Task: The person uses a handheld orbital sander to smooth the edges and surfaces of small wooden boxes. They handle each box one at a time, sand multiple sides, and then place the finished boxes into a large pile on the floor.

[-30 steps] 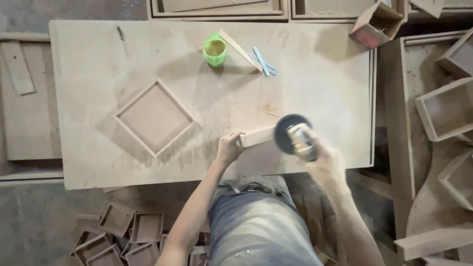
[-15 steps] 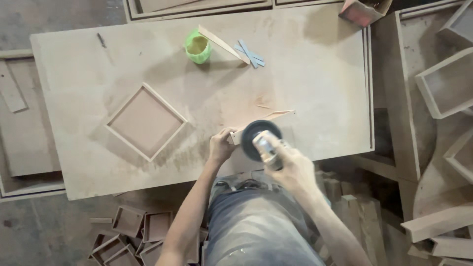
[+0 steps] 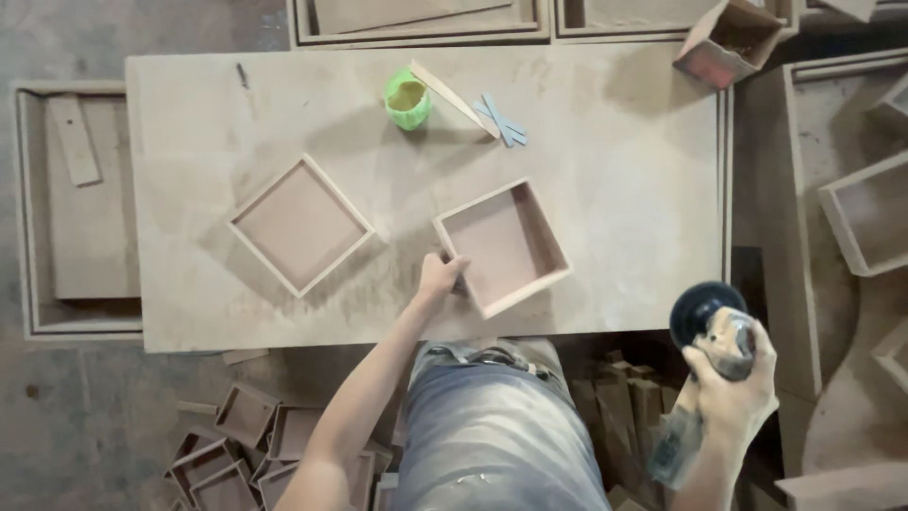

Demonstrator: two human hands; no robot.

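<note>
Plywood bench (image 3: 615,170), pale, dusty, carrying two shallow square wooden trays. Tray one (image 3: 503,246), open side up, lies near the front edge, right of centre; the left hand (image 3: 439,277) grips its near-left corner, fingers curled over the rim, thumb on the outside. Tray two (image 3: 301,224) lies apart, toward the left half, turned corner-on, untouched. Green cup (image 3: 408,99) stands near the back edge with a wooden stick (image 3: 452,97) and bluish strips (image 3: 501,120) just beside it. Right hand (image 3: 728,378) is closed around a power sander (image 3: 707,317), its round dark pad facing up, held off the bench past the front-right corner. Risks, as judged: the held tray is pinned at one corner only, so pressure from the sander elsewhere could spin or skid it toward the front edge; fingers on the rim sit in the likely path of the pad; the sander, held one-handed over open floor and stacked trays (image 3: 236,445), could slip.
</note>
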